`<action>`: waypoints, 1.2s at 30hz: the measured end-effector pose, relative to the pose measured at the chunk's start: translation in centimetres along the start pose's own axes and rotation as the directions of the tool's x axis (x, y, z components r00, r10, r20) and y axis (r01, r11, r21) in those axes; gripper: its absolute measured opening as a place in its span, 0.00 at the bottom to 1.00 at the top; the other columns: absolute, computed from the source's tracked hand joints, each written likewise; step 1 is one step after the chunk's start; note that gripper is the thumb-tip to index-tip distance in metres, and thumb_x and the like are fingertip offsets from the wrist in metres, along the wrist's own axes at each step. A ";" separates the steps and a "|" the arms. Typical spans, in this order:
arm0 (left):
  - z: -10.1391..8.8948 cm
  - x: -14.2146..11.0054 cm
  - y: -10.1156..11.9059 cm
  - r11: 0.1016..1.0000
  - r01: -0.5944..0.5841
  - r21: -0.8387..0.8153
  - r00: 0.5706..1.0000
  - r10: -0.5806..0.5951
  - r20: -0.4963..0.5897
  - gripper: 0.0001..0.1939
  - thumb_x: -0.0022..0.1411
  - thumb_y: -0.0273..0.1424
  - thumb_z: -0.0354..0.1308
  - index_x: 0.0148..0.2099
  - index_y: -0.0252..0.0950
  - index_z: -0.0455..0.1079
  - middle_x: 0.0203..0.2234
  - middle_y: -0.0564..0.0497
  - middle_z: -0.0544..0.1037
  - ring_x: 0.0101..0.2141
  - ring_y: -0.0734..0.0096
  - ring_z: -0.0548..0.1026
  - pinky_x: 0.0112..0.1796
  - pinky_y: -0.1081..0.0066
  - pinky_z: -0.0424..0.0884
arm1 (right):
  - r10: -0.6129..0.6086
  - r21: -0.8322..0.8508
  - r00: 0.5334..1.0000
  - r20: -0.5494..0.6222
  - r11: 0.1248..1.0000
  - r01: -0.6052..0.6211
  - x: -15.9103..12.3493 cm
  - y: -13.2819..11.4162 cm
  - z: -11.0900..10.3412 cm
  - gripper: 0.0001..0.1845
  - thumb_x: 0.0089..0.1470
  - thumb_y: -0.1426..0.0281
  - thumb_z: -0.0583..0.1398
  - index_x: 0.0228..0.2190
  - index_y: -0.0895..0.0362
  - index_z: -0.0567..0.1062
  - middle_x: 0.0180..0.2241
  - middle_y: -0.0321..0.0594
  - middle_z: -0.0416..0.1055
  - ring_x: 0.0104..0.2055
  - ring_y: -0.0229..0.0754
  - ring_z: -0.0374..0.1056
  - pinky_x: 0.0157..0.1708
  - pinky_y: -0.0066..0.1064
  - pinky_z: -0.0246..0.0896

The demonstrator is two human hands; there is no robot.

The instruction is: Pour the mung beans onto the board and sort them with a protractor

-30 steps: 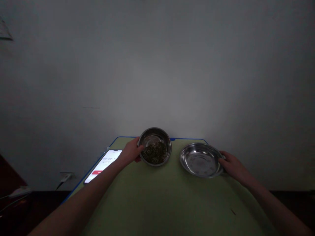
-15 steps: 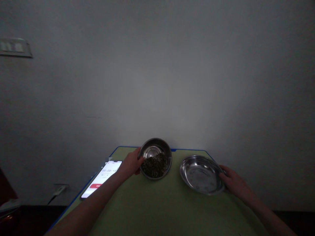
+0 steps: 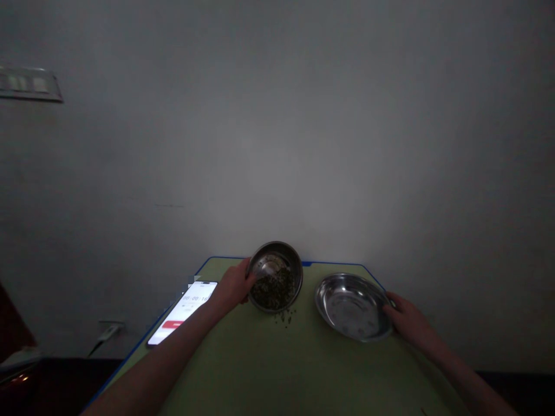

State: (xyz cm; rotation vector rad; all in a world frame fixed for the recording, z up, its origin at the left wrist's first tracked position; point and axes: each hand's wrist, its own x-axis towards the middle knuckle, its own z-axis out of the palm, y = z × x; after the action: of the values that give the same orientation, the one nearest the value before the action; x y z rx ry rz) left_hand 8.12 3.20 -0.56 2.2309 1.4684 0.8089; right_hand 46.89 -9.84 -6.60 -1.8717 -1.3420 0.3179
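Observation:
My left hand (image 3: 235, 284) grips the left rim of a round steel bowl (image 3: 295, 255), which tilts toward me. Small dark, seed-like pieces (image 3: 274, 290) are heaped at its near side. A few loose pieces (image 3: 285, 318) show just below the bowl's near rim, over the green tabletop; whether they are falling or lying there I cannot tell. To the right, my right hand (image 3: 404, 315) is closed on the right edge of a shallow, shiny metal dish (image 3: 353, 309). That dish has nothing in it and is slightly raised on its right side.
The green table (image 3: 243, 370) has a blue edge and stands against a grey wall (image 3: 277, 127). A lit phone (image 3: 184, 312) with a running timer lies at the left edge, partly behind my left forearm. A plugged-in cable (image 3: 106, 336) is low on the wall.
Several small pieces have spilled over the near rim of the left bowl, which is tilted a little more. The dish in my right hand has hardly moved.

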 end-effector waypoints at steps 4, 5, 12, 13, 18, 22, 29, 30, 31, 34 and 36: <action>0.0 0.0 0.0 0.998 -0.010 0.060 1.000 0.010 -0.015 0.15 0.63 0.31 0.47 0.51 0.37 0.66 0.23 0.52 0.76 0.18 0.73 0.73 0.24 0.75 0.66 | 0.006 0.010 1.000 0.010 1.000 -0.006 -0.1 0.0 0.0 0.31 0.43 0.60 0.50 0.44 0.62 0.77 0.40 0.49 0.79 0.41 0.52 0.75 0.41 0.36 0.67; 0.1 0.0 0.0 0.997 -0.014 0.075 1.000 0.016 -0.025 0.16 0.62 0.31 0.48 0.51 0.38 0.66 0.24 0.52 0.77 0.19 0.73 0.73 0.25 0.75 0.66 | 0.008 0.013 1.000 0.015 1.000 -0.008 -0.2 0.0 0.0 0.31 0.44 0.60 0.50 0.44 0.63 0.77 0.40 0.50 0.80 0.39 0.52 0.75 0.39 0.36 0.67; -0.1 -0.4 0.6 0.997 0.009 0.076 1.000 -0.008 -0.012 0.18 0.63 0.31 0.46 0.54 0.37 0.65 0.22 0.52 0.76 0.17 0.73 0.72 0.23 0.75 0.64 | 0.013 0.040 1.000 0.020 0.999 -0.013 -0.4 0.0 0.0 0.24 0.46 0.62 0.52 0.40 0.59 0.78 0.36 0.47 0.81 0.40 0.53 0.76 0.37 0.35 0.68; -0.2 -0.4 0.7 0.997 -0.003 0.072 1.000 0.003 -0.011 0.18 0.64 0.32 0.46 0.54 0.38 0.65 0.21 0.52 0.76 0.18 0.73 0.73 0.23 0.75 0.65 | 0.015 0.040 1.000 0.016 0.999 -0.016 -0.5 0.0 0.0 0.24 0.46 0.62 0.52 0.39 0.59 0.78 0.36 0.47 0.81 0.41 0.54 0.75 0.37 0.35 0.67; -0.2 -0.4 0.9 0.999 -0.029 0.043 0.999 0.029 -0.014 0.19 0.63 0.31 0.46 0.55 0.38 0.64 0.23 0.52 0.76 0.17 0.73 0.72 0.24 0.74 0.65 | 0.039 0.023 0.999 0.002 0.999 -0.039 -0.6 -0.5 -0.1 0.25 0.44 0.63 0.53 0.40 0.61 0.78 0.39 0.51 0.80 0.42 0.56 0.75 0.39 0.38 0.67; -0.3 -0.4 1.1 0.996 -0.031 0.082 0.999 0.034 -0.025 0.20 0.63 0.30 0.47 0.57 0.37 0.64 0.21 0.52 0.76 0.18 0.72 0.72 0.26 0.73 0.66 | 0.041 0.026 0.999 0.019 0.999 -0.041 -0.7 -0.7 -0.2 0.24 0.43 0.62 0.53 0.38 0.60 0.79 0.34 0.49 0.80 0.40 0.56 0.75 0.38 0.38 0.67; -0.4 -0.4 1.3 0.996 -0.056 0.076 0.998 0.058 -0.028 0.20 0.64 0.32 0.47 0.57 0.38 0.64 0.20 0.54 0.74 0.17 0.73 0.71 0.25 0.74 0.64 | 0.049 0.050 0.998 0.042 0.997 -0.051 -0.7 -0.8 -0.2 0.24 0.44 0.64 0.53 0.40 0.60 0.79 0.27 0.42 0.80 0.32 0.51 0.76 0.32 0.35 0.67; -0.4 -0.4 1.3 0.995 -0.048 0.085 0.998 0.050 -0.025 0.21 0.63 0.32 0.47 0.58 0.38 0.63 0.20 0.54 0.75 0.17 0.73 0.72 0.25 0.74 0.64 | 0.052 0.051 0.998 0.043 0.997 -0.054 -0.8 -0.8 -0.2 0.25 0.44 0.64 0.52 0.40 0.60 0.79 0.26 0.42 0.79 0.32 0.51 0.75 0.32 0.34 0.67; -0.4 -0.4 1.3 0.994 -0.041 0.096 0.999 0.044 -0.022 0.21 0.63 0.32 0.47 0.58 0.38 0.63 0.20 0.53 0.75 0.18 0.72 0.72 0.26 0.73 0.64 | 0.054 0.052 0.998 0.045 0.997 -0.056 -0.8 -0.7 -0.2 0.25 0.44 0.64 0.52 0.41 0.60 0.78 0.26 0.42 0.79 0.32 0.51 0.75 0.32 0.34 0.67; -0.4 -0.3 1.3 0.993 -0.042 0.112 0.999 0.044 -0.021 0.21 0.63 0.33 0.48 0.58 0.38 0.64 0.19 0.54 0.74 0.19 0.72 0.72 0.27 0.73 0.65 | 0.055 0.060 0.997 0.051 0.997 -0.058 -0.8 -0.5 -0.1 0.25 0.45 0.65 0.53 0.41 0.60 0.78 0.28 0.42 0.80 0.32 0.50 0.76 0.33 0.34 0.67; -0.4 -0.3 1.3 0.992 -0.057 0.111 0.998 0.060 -0.025 0.20 0.64 0.33 0.47 0.57 0.38 0.64 0.18 0.54 0.73 0.19 0.71 0.72 0.27 0.73 0.65 | 0.054 0.069 0.997 0.049 0.996 -0.057 -0.7 -0.3 -0.1 0.25 0.45 0.65 0.53 0.42 0.60 0.78 0.31 0.42 0.80 0.33 0.50 0.76 0.34 0.34 0.67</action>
State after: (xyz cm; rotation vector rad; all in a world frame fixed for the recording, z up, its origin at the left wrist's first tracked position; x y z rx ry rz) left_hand 8.70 2.36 0.39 2.3625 1.5008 0.7989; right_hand 46.48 -10.48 -6.53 -1.8556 -1.2956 0.4348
